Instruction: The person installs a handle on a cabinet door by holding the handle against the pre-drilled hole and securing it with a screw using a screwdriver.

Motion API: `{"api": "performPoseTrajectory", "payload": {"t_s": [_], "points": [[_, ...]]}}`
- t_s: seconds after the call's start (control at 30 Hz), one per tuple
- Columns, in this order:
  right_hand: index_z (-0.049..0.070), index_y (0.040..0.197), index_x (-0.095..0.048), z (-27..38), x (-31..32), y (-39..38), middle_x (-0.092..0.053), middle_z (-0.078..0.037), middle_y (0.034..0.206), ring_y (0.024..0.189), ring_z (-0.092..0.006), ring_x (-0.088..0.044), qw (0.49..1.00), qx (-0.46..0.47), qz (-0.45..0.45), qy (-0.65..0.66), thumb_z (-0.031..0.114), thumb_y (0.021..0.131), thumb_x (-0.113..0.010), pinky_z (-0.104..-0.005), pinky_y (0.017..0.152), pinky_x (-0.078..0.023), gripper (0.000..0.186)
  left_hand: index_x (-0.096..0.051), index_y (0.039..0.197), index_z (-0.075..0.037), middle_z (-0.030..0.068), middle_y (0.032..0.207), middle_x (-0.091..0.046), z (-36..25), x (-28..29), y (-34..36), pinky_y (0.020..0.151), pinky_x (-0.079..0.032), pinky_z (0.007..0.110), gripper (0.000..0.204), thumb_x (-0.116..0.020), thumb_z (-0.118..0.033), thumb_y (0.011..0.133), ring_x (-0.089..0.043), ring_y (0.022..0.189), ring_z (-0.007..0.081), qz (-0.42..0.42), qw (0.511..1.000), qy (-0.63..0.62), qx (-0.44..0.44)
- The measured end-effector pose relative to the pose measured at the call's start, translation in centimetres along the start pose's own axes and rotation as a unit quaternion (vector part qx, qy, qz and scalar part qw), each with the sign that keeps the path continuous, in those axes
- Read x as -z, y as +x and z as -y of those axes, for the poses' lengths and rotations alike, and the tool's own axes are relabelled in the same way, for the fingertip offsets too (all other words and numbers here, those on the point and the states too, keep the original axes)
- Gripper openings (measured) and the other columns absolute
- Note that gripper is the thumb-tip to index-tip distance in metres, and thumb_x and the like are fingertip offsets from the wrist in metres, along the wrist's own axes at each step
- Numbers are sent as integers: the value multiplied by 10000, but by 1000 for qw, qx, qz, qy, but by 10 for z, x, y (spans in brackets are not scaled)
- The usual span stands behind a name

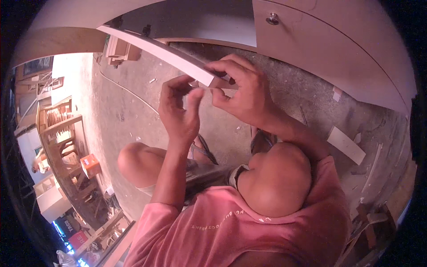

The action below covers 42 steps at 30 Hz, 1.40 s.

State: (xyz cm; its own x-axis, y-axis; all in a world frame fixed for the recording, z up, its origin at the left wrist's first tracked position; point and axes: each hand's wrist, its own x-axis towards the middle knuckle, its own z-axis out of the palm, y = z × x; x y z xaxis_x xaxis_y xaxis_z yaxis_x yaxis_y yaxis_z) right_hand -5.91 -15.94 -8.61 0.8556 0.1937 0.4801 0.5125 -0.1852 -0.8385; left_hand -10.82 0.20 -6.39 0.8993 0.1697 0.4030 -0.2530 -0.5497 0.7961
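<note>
One right hand point(251, 91) grasping the white panel point(169, 58) by its near corner | left hand point(180, 111) half-curled at its edge, hold unclear | panel juts from cabinet opening point(209, 24); knob point(272, 18) already on neighbouring door point(320, 53) | corner work seemingly unfinished, remainder unclear

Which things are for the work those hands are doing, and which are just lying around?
For the work:
the pale panel, with the left hand and right hand at its corner
the cabinet, probably

Just lying around, it seems:
the orange box
the loose white board on the floor
the wood pieces
</note>
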Motion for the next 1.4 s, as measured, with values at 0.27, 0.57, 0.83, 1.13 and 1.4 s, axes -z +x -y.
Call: {"api": "performPoseTrajectory", "payload": {"t_s": [0.27,0.57,0.83,1.13,1.4], "points": [[35,1081,-688,-2,2,0,-659,-100,981,834,-233,-677,1000,-13,3,20,48,709,-708,-319,669,-569,373,-612,986,37,95,875,-675,-7,6,5,694,-510,271,229,-639,-190,995,-602,745,130,78,955,-193,213],[34,1054,-685,-3,-1,0,-672,-120,981,883,-302,-687,999,-4,-15,48,109,663,-720,-387,761,-571,399,-639,1014,-46,87,878,-688,1,13,-3,760,-523,336,184,-738,-136,888,-669,801,194,37,950,309,37],[43,1087,-662,-17,27,-15,-690,-127,1004,922,-289,-696,996,18,63,68,163,741,-752,-430,792,-565,378,-610,1016,36,111,865,-671,-12,8,0,759,-517,324,241,-604,-206,1006,-639,819,180,68,944,320,45],[0,1229,-579,-112,186,-244,-661,-256,1122,1059,-432,-635,695,-559,220,-396,246,834,-691,-518,946,-490,479,-543,1130,49,124,959,-630,7,21,-4,837,-489,333,241,-564,-164,1019,-613,885,191,82,990,70,87],[8,1257,-545,-128,180,-369,-599,-218,1132,1037,-404,-583,829,-420,143,-339,260,854,-709,-486,919,-459,503,-444,1232,-4,93,1181,-577,-21,52,-38,978,-442,322,325,-606,-46,954,-568,1121,185,-4,959,-35,281]]}}
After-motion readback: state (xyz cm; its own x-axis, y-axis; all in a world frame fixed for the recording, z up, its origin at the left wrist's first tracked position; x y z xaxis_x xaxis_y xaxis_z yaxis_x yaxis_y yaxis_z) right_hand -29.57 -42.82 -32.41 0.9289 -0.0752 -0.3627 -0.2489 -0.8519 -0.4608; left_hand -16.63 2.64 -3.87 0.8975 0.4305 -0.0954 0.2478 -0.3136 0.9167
